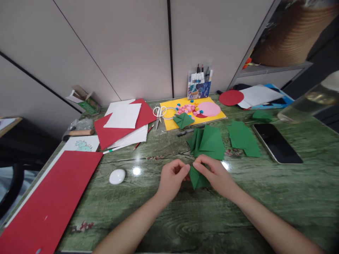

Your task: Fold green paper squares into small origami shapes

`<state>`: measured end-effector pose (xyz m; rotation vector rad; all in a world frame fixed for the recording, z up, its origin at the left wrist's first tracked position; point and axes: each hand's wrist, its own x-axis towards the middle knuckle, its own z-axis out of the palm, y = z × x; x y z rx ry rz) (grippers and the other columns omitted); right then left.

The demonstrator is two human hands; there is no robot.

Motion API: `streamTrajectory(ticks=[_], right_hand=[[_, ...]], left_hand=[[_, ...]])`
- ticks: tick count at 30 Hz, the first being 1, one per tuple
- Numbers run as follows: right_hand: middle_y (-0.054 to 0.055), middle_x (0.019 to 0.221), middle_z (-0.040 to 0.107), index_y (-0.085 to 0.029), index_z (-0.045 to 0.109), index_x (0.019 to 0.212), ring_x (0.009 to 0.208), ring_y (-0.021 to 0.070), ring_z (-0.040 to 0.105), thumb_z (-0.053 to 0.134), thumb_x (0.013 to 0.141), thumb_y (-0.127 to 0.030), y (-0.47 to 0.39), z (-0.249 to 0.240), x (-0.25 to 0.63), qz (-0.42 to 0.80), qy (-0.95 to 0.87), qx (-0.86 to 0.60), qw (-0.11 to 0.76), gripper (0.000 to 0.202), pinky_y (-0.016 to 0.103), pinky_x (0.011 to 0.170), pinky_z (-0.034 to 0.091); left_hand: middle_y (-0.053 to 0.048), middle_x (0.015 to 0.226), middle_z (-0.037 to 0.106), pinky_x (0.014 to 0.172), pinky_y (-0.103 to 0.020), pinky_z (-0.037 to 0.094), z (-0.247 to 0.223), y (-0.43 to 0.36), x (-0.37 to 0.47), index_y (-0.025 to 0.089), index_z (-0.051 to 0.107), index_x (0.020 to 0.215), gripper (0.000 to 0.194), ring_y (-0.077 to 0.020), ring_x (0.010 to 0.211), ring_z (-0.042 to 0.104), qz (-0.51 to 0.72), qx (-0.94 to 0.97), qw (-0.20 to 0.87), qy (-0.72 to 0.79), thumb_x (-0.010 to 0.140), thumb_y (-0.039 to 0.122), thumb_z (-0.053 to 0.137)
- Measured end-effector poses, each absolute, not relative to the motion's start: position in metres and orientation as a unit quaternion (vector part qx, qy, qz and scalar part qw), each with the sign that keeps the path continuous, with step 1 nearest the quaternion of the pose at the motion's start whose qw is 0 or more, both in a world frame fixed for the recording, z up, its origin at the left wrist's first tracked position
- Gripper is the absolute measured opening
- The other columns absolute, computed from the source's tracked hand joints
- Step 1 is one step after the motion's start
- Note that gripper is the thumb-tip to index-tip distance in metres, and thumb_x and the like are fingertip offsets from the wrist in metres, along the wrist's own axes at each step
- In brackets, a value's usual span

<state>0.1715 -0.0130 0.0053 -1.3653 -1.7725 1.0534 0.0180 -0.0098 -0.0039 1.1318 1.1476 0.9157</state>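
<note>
A small piece of folded green paper (197, 179) is between my hands, just above the table's middle. My left hand (173, 176) pinches its left edge with thumb and index finger. From the other side my right hand (214, 173) pinches its upper part, the fingertips partly hiding it. Right behind my hands lies a stack of green paper sheets (210, 143), some of them fanned out. More green paper pieces (243, 139) are spread to the right. One folded green paper shape (183, 120) rests farther back on the yellow sheet.
Scissors (159, 114), a yellow sheet (169, 124) with pink and blue balls, and a marker pack (199, 84) stand or lie at the back. Red card (50, 197) covers the left side. A white oval object (117, 176), a phone (277, 143) and a clear container (304, 104) flank my hands.
</note>
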Motion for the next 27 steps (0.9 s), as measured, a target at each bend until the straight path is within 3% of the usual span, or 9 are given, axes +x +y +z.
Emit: streamTrajectory(ticks=[5,9,27], right_hand=[[-0.001,0.066,0.052,-0.019,0.049,0.066,0.068,0.0145,0.049,0.043,0.088,-0.028,-0.0122,0.0057,0.1735,0.367,-0.701,-0.523,0.319,0.024,0.026,0.064,0.036],[-0.001,0.068,0.053,-0.019,0.050,0.069,0.071,0.0152,0.050,0.043,0.088,-0.027,-0.0124,0.0040,0.1725,0.347,-0.717,-0.517,0.314,0.022,0.027,0.066,0.035],[0.001,0.068,0.054,-0.019,0.052,0.070,0.070,0.0160,0.049,0.037,0.091,-0.029,-0.0141,0.0051,0.1719,0.334,-0.723,-0.516,0.317,0.027,0.029,0.067,0.034]], left_hand=[[0.002,0.051,0.055,0.050,-0.022,0.040,-0.0032,-0.0080,0.0159,0.015,0.061,0.063,0.025,-0.0111,0.050,0.052,0.398,0.486,0.617,0.473,0.078,0.034,0.053],[-0.001,0.070,0.063,0.059,-0.022,0.044,-0.0058,-0.0091,0.0159,0.016,0.064,0.080,0.016,-0.0121,0.063,0.056,0.412,0.482,0.615,0.468,0.068,0.025,0.065],[-0.002,0.064,0.069,0.055,-0.023,0.045,-0.0026,-0.0110,0.0190,0.017,0.071,0.067,0.008,-0.0128,0.057,0.058,0.401,0.481,0.560,0.542,0.061,0.023,0.070]])
